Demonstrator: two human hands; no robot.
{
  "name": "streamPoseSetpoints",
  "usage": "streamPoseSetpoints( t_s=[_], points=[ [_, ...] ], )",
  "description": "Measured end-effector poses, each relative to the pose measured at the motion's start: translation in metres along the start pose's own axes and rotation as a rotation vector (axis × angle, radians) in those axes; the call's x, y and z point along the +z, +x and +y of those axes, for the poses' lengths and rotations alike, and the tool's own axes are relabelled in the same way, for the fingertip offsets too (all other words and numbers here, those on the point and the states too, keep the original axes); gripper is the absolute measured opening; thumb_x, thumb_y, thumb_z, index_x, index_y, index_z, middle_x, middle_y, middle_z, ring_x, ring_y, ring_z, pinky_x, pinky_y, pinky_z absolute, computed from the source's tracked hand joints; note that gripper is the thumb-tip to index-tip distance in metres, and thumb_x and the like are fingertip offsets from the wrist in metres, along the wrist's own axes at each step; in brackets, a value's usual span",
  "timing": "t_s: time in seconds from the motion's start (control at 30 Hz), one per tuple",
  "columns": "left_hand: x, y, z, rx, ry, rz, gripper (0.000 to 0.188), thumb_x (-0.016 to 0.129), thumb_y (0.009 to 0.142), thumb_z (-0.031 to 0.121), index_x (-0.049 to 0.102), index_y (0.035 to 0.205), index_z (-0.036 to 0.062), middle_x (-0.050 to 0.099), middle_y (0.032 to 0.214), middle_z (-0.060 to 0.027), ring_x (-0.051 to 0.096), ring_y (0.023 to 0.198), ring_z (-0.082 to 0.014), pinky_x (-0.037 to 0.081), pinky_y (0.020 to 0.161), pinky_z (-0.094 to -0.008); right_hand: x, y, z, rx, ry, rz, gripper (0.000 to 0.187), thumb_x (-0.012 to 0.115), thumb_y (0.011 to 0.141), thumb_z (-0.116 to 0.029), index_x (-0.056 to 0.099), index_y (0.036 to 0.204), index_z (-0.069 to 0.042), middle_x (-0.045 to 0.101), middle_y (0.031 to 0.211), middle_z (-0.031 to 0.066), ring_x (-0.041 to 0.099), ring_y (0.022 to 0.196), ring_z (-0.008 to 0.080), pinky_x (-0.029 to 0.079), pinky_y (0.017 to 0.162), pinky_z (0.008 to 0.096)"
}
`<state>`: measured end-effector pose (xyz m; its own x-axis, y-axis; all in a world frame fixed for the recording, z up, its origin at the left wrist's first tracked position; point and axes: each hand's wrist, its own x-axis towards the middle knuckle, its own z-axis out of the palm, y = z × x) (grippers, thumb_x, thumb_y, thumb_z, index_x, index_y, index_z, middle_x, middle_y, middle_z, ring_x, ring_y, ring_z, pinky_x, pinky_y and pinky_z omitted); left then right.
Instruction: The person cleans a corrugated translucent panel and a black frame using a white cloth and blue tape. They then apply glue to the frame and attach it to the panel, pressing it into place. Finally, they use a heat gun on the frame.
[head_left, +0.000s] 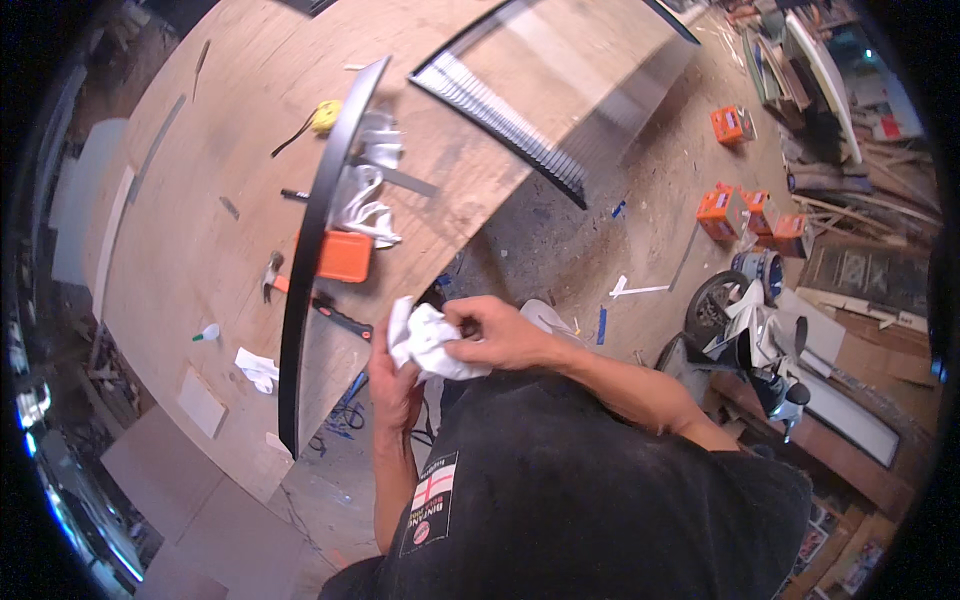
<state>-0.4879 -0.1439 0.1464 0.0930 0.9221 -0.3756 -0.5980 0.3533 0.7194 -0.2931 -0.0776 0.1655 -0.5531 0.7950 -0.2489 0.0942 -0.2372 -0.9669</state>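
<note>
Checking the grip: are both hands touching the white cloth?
Touching. The head view shows the right hand pinching the crumpled white cloth from above, while the left hand cups it from below.

A white rag (432,342), an orange box (345,256) on the tan plywood bench (200,200), a black curved strip (310,250), a yellow tape measure (326,116), orange cartons (722,212).

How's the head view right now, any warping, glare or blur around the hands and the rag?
Head view: strong fisheye, so the black strip and table edge bow, with a dark rim around the picture. The rag is nearly blown out white. Left hand and right hand are fairly sharp; the edges go soft and bluish.
</note>
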Motion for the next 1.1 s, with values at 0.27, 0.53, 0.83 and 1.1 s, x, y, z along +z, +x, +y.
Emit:
streamPoseSetpoints(
  t_s=[0.27, 0.53, 0.83, 1.1],
  points=[
    [0.164, 0.047, -0.129, -0.427, 0.382, -0.364, 0.029, 0.056, 0.102, 0.015, 0.059, 0.125, -0.0025, 0.067, 0.104, -0.0045, 0.065, 0.09, -0.0105, 0.059, 0.081, -0.0302, -0.124, -0.161, 0.05, -0.181, -0.222, 0.694, 0.025, 0.076, 0.082, -0.016, 0.071, 0.101, 0.0, 0.072, 0.1, 0.014, 0.065, 0.089, 0.0268, 0.052, 0.082, 0.0367],
    [0.265, 0.064, -0.223, -0.717, 0.221, -0.304, 0.019, 0.057, 0.101, 0.02, 0.069, 0.106, 0.0055, 0.067, 0.093, -0.0006, 0.062, 0.08, -0.0094, 0.058, 0.074, -0.0295, -0.218, -0.247, 0.095, -0.263, -0.505, 0.754, 0.039, 0.075, 0.08, -0.008, 0.069, 0.118, -0.002, 0.071, 0.113, 0.0103, 0.063, 0.102, 0.0309, 0.05, 0.091, 0.0386],
    [0.274, 0.185, -0.134, 0.019, 1.127, -0.431, 0.057, 0.07, 0.089, 0.045, 0.066, 0.121, -0.0023, 0.067, 0.116, -0.0203, 0.064, 0.11, -0.0293, 0.051, 0.094, -0.0401, -0.319, -0.161, 0.144, 0.027, 0.677, 0.93, 0.027, 0.069, 0.092, -0.007, 0.059, 0.117, -0.003, 0.069, 0.107, 0.0059, 0.067, 0.091, 0.0175, 0.054, 0.079, 0.0328],
    [0.267, 0.43, -0.123, 0.412, 1.827, -0.191, 0.124, 0.093, 0.047, 0.058, 0.034, 0.153, 0.032, 0.025, 0.161, -0.0173, 0.024, 0.147, -0.0455, 0.028, 0.107, -0.0777, -0.355, -0.02, 0.211, 0.122, 1.101, 0.747, 0.028, 0.057, 0.097, -0.002, 0.057, 0.125, -0.002, 0.067, 0.117, 0.0105, 0.064, 0.108, 0.0229, 0.05, 0.097, 0.0408]
  ],
)
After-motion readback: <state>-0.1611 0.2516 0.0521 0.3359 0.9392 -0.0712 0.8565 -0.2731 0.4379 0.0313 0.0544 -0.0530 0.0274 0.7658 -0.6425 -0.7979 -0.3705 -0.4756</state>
